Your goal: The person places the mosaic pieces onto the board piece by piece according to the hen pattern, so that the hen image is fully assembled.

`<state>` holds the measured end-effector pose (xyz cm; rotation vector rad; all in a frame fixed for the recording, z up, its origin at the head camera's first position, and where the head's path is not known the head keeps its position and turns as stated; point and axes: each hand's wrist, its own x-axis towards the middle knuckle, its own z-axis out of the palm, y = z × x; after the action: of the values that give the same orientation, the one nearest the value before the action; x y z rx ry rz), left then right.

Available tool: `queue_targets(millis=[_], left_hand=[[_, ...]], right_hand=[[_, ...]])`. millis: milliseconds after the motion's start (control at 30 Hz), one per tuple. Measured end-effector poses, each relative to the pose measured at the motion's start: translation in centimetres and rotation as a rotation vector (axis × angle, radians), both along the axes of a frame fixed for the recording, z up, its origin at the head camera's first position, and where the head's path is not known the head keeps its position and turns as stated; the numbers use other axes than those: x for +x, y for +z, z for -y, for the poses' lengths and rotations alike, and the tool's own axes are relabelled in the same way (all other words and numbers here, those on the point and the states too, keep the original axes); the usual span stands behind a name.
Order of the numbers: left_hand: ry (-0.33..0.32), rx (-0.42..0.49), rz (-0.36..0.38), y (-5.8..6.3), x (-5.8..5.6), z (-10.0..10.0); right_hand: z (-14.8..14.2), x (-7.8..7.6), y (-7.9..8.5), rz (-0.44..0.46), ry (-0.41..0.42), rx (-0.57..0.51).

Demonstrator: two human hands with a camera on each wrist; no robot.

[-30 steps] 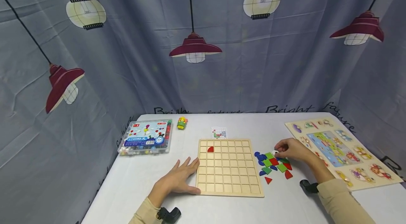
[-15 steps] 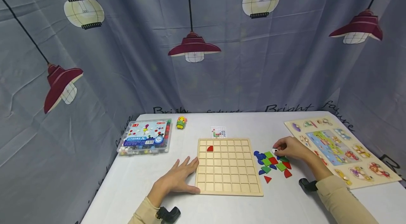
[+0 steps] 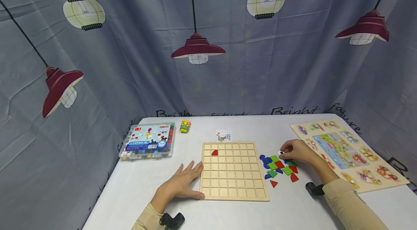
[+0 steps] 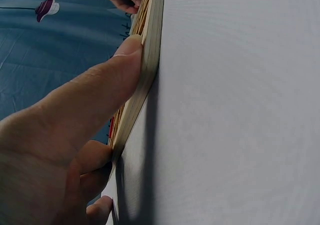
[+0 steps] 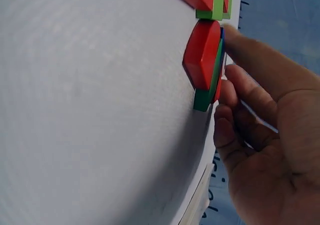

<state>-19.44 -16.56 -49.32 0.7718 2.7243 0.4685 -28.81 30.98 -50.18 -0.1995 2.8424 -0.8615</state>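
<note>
My left hand rests at the left edge of a wooden grid board, fingers spread and thumb at the near corner. The left wrist view shows the thumb lying against the board's rim. One red quarter-circle piece sits in an upper-left cell. Right of the board, my right hand pinches a white round piece with a black dot at the top of a pile of coloured pieces. In the right wrist view the fingers partly hide behind a red piece and a green one.
A small printed pattern card lies behind the board. To the left are a clear plastic box of coloured parts and a small toy figure. A large picture puzzle board lies at the right, near the right forearm.
The whole head view shifts slightly left. The right hand has turned a little at the pile, and the white piece shows more clearly at its fingertips. The left hand stays at the board.
</note>
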Motion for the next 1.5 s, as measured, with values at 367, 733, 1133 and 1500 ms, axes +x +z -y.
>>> queue_targets(millis=[367, 733, 1133, 1500], left_hand=[[-0.005, 0.006, 0.0, 0.01, -0.05, 0.03], [-0.005, 0.006, 0.005, -0.16, -0.03, 0.03], [-0.003, 0.013, 0.013, -0.09, -0.05, 0.1], [-0.002, 0.009, 0.016, -0.03, -0.04, 0.13]], right_hand=[[-0.31, 0.06, -0.1, -0.014, -0.006, -0.013], [0.16, 0.55, 0.18, -0.004, -0.042, -0.012], [0.16, 0.16, 0.08, 0.014, -0.041, -0.027], [0.12, -0.02, 0.0, 0.032, -0.033, -0.044]])
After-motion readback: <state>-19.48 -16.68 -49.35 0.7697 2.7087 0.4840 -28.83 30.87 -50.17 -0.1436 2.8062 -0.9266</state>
